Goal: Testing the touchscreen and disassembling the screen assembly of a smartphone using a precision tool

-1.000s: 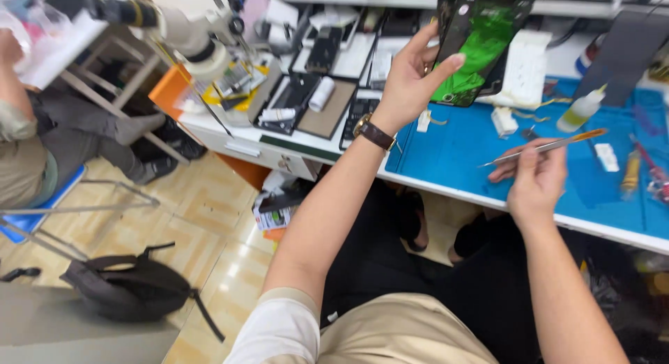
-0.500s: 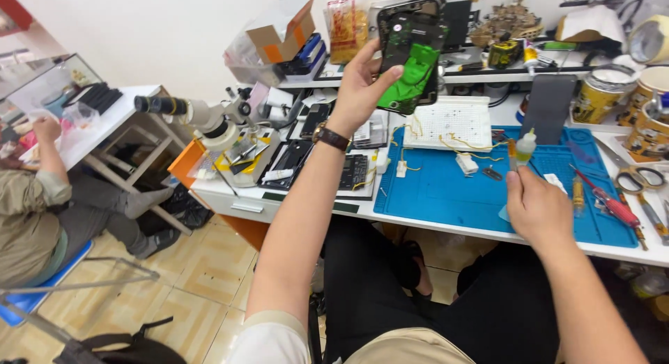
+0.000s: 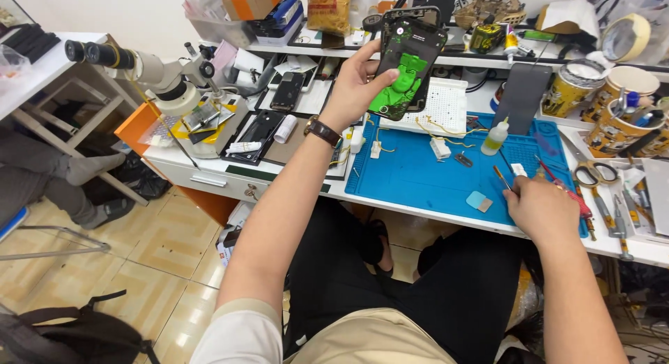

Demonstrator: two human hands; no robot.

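The work mat [image 3: 432, 179] lies on the desk [image 3: 209, 170], in front of the person. A microscope [image 3: 164, 78] stands at its left, with phones [image 3: 259, 129] between them. A dropper bottle [image 3: 495, 136] stands on the mat's far edge; scissors [image 3: 592, 174] lie right of the mat, mugs [image 3: 613, 127] behind them. A shelf [image 3: 446, 57] runs behind. A backpack [image 3: 66, 332] lies on the floor, far left.
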